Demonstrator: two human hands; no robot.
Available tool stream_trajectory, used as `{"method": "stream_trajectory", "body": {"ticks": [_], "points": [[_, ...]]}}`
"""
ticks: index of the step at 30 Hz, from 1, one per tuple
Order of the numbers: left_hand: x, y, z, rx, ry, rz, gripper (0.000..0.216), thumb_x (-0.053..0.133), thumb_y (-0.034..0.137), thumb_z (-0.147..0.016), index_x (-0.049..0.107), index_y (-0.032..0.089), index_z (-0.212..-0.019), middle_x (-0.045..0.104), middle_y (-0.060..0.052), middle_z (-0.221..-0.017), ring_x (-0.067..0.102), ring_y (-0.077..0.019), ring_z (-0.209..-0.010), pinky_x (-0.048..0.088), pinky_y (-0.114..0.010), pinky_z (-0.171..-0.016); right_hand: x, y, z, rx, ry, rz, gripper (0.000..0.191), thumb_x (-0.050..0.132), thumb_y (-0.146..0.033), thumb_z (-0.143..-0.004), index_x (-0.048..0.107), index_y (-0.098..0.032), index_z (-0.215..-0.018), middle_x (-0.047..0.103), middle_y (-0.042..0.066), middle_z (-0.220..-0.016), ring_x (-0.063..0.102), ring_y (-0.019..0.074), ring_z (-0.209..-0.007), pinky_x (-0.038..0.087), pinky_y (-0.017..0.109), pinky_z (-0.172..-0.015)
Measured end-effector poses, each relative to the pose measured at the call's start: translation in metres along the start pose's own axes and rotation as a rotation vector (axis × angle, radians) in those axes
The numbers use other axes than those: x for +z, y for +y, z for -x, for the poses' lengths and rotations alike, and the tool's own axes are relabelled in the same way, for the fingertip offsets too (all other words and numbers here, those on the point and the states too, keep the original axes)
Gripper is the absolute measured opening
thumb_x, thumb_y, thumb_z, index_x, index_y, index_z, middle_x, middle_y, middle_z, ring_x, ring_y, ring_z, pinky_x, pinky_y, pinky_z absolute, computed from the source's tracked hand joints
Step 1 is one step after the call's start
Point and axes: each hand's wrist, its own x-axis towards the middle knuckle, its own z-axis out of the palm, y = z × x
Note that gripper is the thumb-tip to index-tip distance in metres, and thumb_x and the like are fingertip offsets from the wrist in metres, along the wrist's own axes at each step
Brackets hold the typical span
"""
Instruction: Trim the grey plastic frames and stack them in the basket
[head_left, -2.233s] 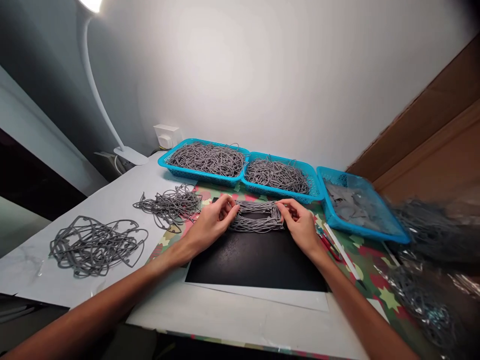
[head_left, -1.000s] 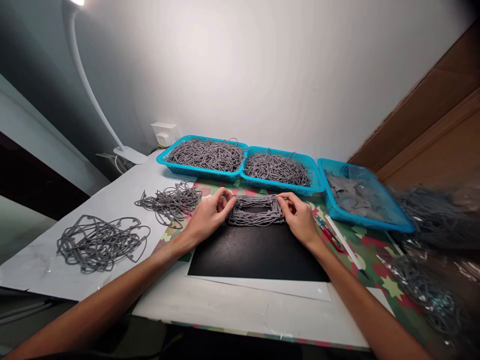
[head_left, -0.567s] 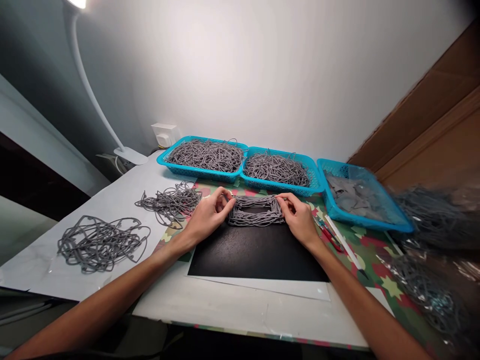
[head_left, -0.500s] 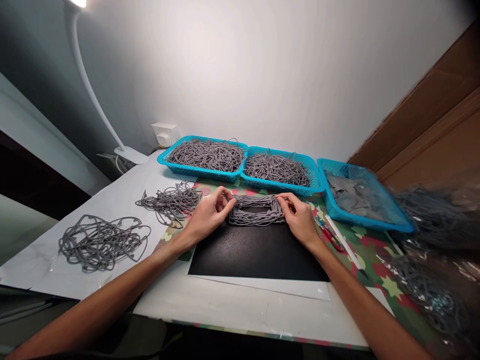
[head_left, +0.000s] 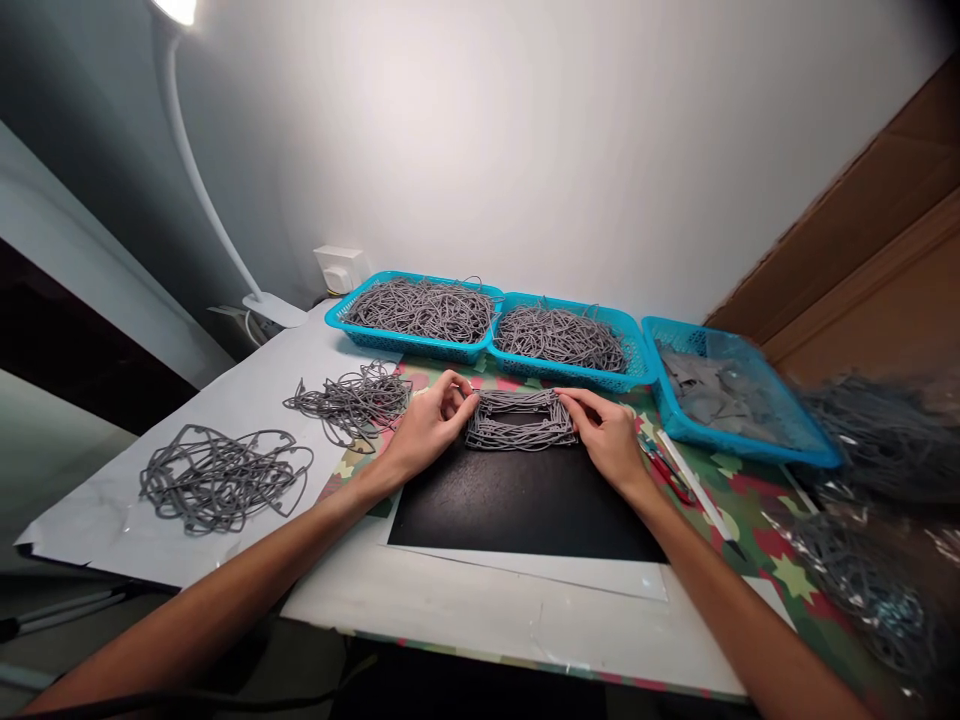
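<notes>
A stack of thin grey cord-like frames (head_left: 521,435), roughly rectangular with an open middle, lies on the far part of a black mat (head_left: 517,505). At its left end my left hand (head_left: 439,415) pinches the stack's upper corner between thumb and fingers. My right hand (head_left: 606,430) is closed on the upper right corner in the same way. Whether each hand grips one frame or several I cannot tell. Left of my left hand lies a loose pile of grey pieces (head_left: 349,400), and a larger tangled pile (head_left: 221,480) sits farther left on white paper.
Behind the mat stand two blue baskets (head_left: 450,352) (head_left: 607,380) full of grey pieces. A third blue basket (head_left: 757,445) holds flat grey bags. Red-handled pliers (head_left: 671,475) and a white pen-like tool (head_left: 697,490) lie right of the mat. Plastic bags (head_left: 862,590) and cardboard (head_left: 877,240) border the right; a lamp (head_left: 202,190) stands left.
The whole view has shifted slightly, so everything appears a little farther right. Both hands stay at the two ends of the grey stack, with hardly any movement against it.
</notes>
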Motion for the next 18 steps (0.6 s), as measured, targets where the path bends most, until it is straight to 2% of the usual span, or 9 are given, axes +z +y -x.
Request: {"method": "stream_trajectory", "body": {"ticks": [7,18], "points": [[-0.0039,0.0033,-0.0013,-0.011,-0.020,0.031,0.022,0.066,0.044,-0.102,0.060,0.023,-0.103,0.059,0.006,-0.068,0.055,-0.0142,-0.058,0.043,-0.025,-0.058,0.0007,0.0035,0.0000,-0.008,0.021,0.013,0.039,0.060,-0.046,-0.108,0.089,-0.021,-0.115,0.086,0.008,-0.092,0.079,0.0286,-0.079,0.055,0.036,-0.076],[-0.0056,0.0019,-0.0027,-0.040,-0.053,0.046,0.025,0.069,0.046,-0.101,0.059,0.023,-0.102,0.061,0.007,-0.065,0.060,-0.0137,-0.051,0.048,-0.024,-0.054,0.0022,0.0095,-0.0008,0.007,0.025,0.057,0.040,0.059,-0.051,-0.109,0.084,-0.019,-0.108,0.080,0.005,-0.078,0.070,0.0215,-0.063,0.043,0.030,-0.061]]}}
